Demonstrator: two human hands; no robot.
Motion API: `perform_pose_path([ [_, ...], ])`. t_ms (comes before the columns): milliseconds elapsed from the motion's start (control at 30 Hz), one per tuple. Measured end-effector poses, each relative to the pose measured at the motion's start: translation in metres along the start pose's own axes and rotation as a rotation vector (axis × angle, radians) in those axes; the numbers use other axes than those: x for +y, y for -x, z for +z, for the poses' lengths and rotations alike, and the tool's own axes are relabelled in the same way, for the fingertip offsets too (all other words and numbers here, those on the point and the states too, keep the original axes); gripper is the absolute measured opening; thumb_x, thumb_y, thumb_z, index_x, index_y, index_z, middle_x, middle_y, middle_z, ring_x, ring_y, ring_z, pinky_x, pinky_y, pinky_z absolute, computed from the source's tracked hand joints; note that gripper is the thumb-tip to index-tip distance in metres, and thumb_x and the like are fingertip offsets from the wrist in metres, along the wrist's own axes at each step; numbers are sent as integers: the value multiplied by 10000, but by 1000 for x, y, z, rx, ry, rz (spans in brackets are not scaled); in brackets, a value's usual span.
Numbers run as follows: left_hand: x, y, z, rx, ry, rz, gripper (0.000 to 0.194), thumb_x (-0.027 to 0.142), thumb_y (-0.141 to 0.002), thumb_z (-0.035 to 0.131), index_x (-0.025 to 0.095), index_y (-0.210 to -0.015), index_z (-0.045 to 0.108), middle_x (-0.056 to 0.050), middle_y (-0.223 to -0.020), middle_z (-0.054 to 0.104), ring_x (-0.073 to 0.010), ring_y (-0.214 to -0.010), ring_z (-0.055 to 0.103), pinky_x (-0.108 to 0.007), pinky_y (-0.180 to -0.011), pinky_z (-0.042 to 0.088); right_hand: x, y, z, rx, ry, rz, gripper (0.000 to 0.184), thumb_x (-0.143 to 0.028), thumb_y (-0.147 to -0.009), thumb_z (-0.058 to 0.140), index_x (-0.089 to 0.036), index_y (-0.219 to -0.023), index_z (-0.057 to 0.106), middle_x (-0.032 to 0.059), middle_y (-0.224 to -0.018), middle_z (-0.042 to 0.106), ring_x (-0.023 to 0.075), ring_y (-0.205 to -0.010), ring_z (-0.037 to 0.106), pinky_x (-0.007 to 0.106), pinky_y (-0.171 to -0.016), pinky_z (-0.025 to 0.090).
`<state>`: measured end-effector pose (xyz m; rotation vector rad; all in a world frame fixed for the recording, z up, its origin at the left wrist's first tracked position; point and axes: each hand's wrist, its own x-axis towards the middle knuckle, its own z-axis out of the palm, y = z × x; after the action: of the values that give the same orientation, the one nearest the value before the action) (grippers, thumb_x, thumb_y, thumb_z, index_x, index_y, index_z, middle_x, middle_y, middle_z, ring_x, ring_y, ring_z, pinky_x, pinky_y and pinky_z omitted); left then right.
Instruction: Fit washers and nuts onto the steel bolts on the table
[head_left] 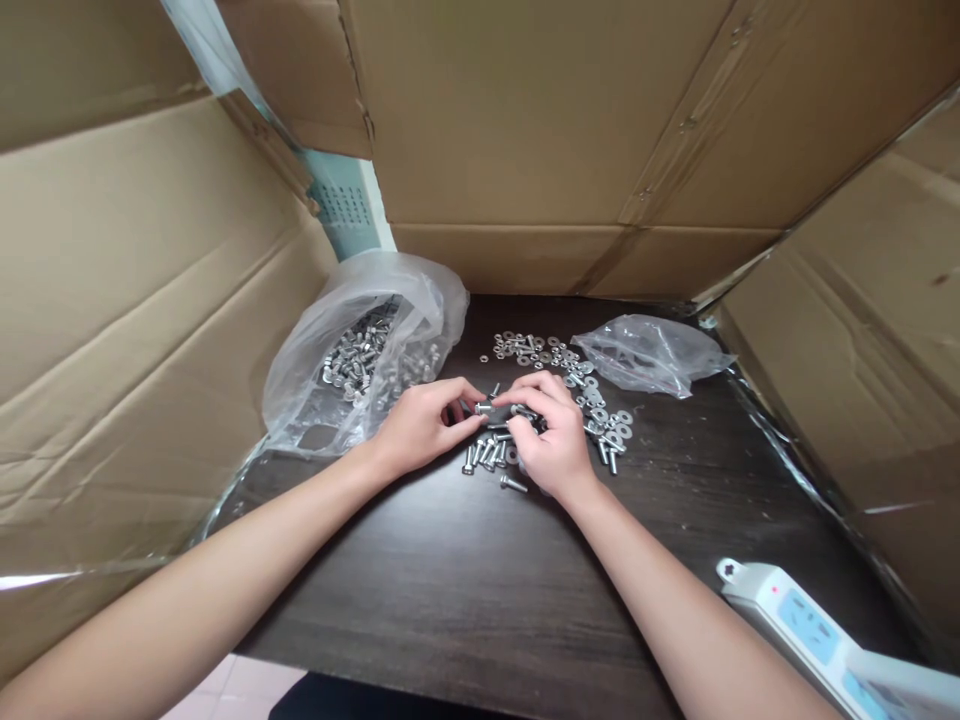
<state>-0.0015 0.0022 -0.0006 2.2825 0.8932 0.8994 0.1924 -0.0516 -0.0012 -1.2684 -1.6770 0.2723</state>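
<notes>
My left hand is closed, its thumb and forefinger pinching the head end of a small silver bolt. Facing it, my right hand has its fingers curled in and the thumb bent; what it grips is mostly hidden. Between the fingertips shows a small dark flat piece, whose kind I cannot make out. Just below the hands lie several loose bolts, and one separate bolt rests nearer to me. Beyond and right of my right hand are scattered flat washers and small nuts.
A clear plastic bag full of bolts stands open at left. Another clear bag lies crumpled at back right. Cardboard walls enclose the dark wooden table. A white power strip sits at front right.
</notes>
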Motion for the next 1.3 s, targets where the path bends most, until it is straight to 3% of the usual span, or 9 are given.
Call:
perform_pose_path([
  [267, -1, 1, 0, -3, -1, -11, 121, 259, -896, 728, 189, -992, 702, 15, -818, 727, -98, -627, 640, -203, -608, 509, -1, 0, 2, 29, -10, -20, 276, -89, -794, 511, -237, -792, 744, 35, -874, 648, 219, -867, 620, 421, -838, 484],
  [467, -2, 1, 1, 4, -5, -11, 136, 262, -893, 738, 191, -1002, 698, 16, -827, 729, -97, -639, 646, -201, -615, 510, 1, 0, 3, 9, 14, 36, 311, -89, -792, 514, -238, -908, 762, 45, -937, 659, 231, -930, 639, 422, -866, 494],
  [833, 1, 1, 0, -5, 5, -20, 140, 265, -895, 734, 188, -1007, 699, 14, -800, 722, -100, -611, 640, -211, -603, 517, 4, 2, 6, -10, 140, 45, 240, -113, -814, 537, -226, -778, 745, 49, -917, 668, 238, -898, 593, 467, -905, 438],
  [1300, 0, 1, -1, -10, -9, -28, 135, 261, -892, 734, 188, -1000, 699, 14, -797, 724, -104, -614, 637, -217, -626, 521, 1, 1, 3, -20, 16, 44, 315, -88, -805, 513, -234, -927, 764, 58, -955, 646, 245, -949, 600, 442, -886, 492],
])
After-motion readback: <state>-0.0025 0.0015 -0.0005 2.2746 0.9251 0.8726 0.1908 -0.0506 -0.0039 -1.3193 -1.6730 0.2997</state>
